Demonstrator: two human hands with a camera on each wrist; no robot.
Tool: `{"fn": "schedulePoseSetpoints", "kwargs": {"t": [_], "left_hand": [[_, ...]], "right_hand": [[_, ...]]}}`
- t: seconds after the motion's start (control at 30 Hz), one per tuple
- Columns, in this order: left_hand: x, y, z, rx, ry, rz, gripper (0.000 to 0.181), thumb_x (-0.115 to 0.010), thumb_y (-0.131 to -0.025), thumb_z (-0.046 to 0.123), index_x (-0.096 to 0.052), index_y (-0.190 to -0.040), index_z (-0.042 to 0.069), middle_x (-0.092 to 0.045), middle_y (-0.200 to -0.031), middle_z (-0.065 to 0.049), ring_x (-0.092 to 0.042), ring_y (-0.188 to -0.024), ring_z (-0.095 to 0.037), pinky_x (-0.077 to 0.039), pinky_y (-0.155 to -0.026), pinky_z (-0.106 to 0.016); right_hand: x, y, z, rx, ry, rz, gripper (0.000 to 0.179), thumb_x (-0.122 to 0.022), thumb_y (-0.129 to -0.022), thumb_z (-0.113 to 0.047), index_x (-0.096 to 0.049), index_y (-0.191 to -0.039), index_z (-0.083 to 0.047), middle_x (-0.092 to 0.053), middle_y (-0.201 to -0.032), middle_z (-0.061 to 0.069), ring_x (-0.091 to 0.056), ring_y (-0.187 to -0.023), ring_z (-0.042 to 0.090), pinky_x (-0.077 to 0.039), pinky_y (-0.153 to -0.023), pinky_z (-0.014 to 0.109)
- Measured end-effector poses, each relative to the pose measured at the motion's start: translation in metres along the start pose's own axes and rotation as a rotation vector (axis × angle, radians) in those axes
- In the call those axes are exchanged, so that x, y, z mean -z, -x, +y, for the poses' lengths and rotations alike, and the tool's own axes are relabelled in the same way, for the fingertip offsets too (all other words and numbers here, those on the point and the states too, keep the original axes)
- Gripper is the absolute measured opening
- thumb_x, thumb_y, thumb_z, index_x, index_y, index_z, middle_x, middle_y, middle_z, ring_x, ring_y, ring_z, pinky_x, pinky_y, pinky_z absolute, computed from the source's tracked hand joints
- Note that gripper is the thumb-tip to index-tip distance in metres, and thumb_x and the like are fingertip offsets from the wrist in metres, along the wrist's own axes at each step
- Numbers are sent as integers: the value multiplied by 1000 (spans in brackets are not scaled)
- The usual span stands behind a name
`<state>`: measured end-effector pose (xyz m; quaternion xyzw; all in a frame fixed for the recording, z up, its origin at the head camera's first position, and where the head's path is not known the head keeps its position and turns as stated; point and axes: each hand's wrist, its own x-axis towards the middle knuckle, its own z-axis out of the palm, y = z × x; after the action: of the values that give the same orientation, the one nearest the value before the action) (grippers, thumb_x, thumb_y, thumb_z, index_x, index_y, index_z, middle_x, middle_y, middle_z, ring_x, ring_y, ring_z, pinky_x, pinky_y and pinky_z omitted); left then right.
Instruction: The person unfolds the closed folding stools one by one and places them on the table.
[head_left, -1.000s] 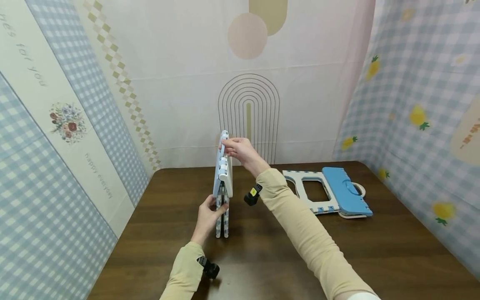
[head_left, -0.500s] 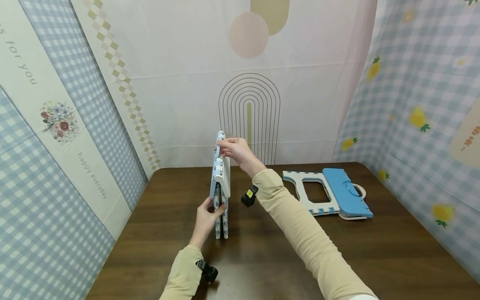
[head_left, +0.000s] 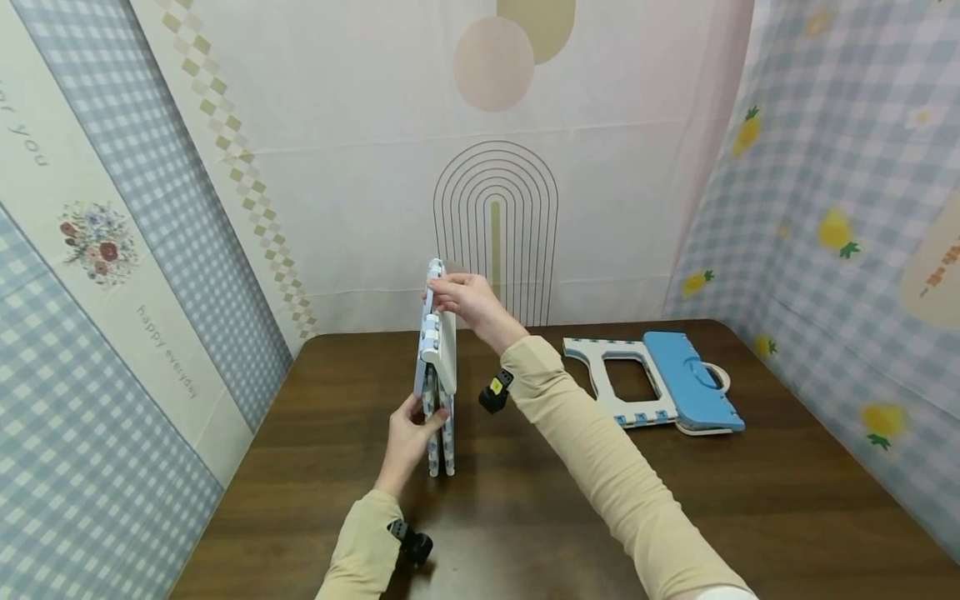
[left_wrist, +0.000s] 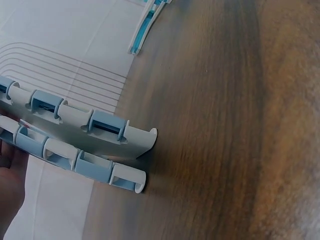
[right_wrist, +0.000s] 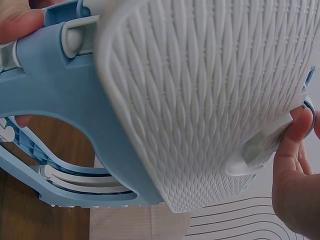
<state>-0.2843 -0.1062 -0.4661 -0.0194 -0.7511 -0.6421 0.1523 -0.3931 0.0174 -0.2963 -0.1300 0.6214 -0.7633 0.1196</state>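
Observation:
A folding step stool (head_left: 446,360) in light blue and white stands upright on its narrow legs, its seat halves folded nearly together. Low on its legs, my left hand (head_left: 406,442) grips it, thumb on the right side and fingers on the left. My right hand (head_left: 478,308) pinches the upper part of the seat by its edge. In the right wrist view, the white seat panel (right_wrist: 195,95) has a woven texture, and the right thumb lies beside its handle opening. The left wrist view shows the legs' hinged edges (left_wrist: 75,117) slightly apart.
A second folding stool (head_left: 693,383), blue and white, lies flat at the back right of the brown wooden table (head_left: 570,508), its white handle (head_left: 722,379) pointing right. Printed cloth walls (head_left: 360,208) stand behind the table and at both sides.
The stool's upper part has shifted slightly left, with both hands moving along on it. Their hold looks the same. The second stool has stayed where it lies.

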Motion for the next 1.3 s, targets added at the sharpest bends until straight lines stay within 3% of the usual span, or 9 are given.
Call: {"fn": "schedulePoseSetpoints", "kwargs": {"t": [0.23, 0.4, 0.53, 0.73, 0.9, 1.03, 1.1, 1.17, 1.3], "left_hand": [[0, -2, -5, -5, -10, -6, 36, -75, -84, 11, -62, -114, -4, -69, -106, -25, -60, -81, -3, -52, -72, -19], [1, -1, -6, -10, -11, -13, 33, -74, -85, 10, -62, -112, -5, -69, -104, -25, -59, -79, -2, -52, -71, -19], [2, 2, -9, -8, -13, -20, 30, -73, -85, 8, -62, -110, -6, -69, -102, -25, -59, -77, -2, -52, -70, -19], [4, 5, -11, -9, -15, -4, 29, -74, -85, 8, -63, -108, -6, -70, -98, -24, -59, -74, -2, -51, -68, -20], [6, 7, -10, 4, -18, 1, 30, -74, -85, 10, -62, -108, -5, -69, -100, -25, -59, -75, -2, -51, -68, -20], [7, 8, -9, 29, -25, 6, 31, -74, -85, 10, -63, -110, -4, -70, -105, -25, -59, -77, 0, -50, -70, -19], [8, 9, -9, 33, -35, 10, 30, -74, -85, 10, -63, -109, -4, -70, -106, -24, -59, -77, 1, -50, -70, -19], [8, 9, -9, 27, -48, 9, 29, -73, -86, 10, -63, -109, -4, -70, -107, -23, -59, -78, 1, -50, -69, -18], [10, 8, -6, 19, -75, -15, 32, -72, -88, 15, -63, -113, -2, -70, -111, -22, -63, -86, -6, -51, -71, -19]], "right_hand": [[-1, 4, -6, -55, -37, 68, 13, -69, -89, -10, -65, -97, 0, -69, -80, 4, -65, -69, 11, -56, -68, 19], [2, 11, -2, -26, -71, 141, 30, -66, -92, -12, -60, -116, 5, -67, -88, 5, -68, -74, 10, -57, -89, 28], [16, 22, 19, 2, -18, 159, 34, -58, -96, -11, -53, -125, 6, -67, -99, 10, -67, -79, 10, -51, -101, 35], [34, 45, 68, -59, 194, 48, 40, -52, -92, 3, -49, -131, 6, -61, -123, 25, -66, -103, 31, -50, -101, 43], [41, 70, 103, -98, 259, -14, 55, -50, -85, 9, -40, -139, 5, -51, -137, 27, -54, -122, 41, -45, -106, 50], [43, 91, 125, -114, 346, -217, 69, -54, -81, 6, -31, -146, 5, -43, -145, 28, -45, -133, 42, -42, -108, 51], [40, 97, 132, -76, 417, -334, 70, -59, -82, 2, -30, -146, 6, -43, -145, 28, -44, -134, 43, -41, -108, 52], [35, 101, 137, 3, 521, -386, 66, -64, -86, -6, -35, -144, 6, -49, -140, 27, -48, -131, 40, -43, -106, 52], [24, 104, 142, 190, 768, -283, 51, -71, -89, -22, -52, -130, 1, -64, -124, 20, -63, -114, 33, -52, -93, 50]]}}
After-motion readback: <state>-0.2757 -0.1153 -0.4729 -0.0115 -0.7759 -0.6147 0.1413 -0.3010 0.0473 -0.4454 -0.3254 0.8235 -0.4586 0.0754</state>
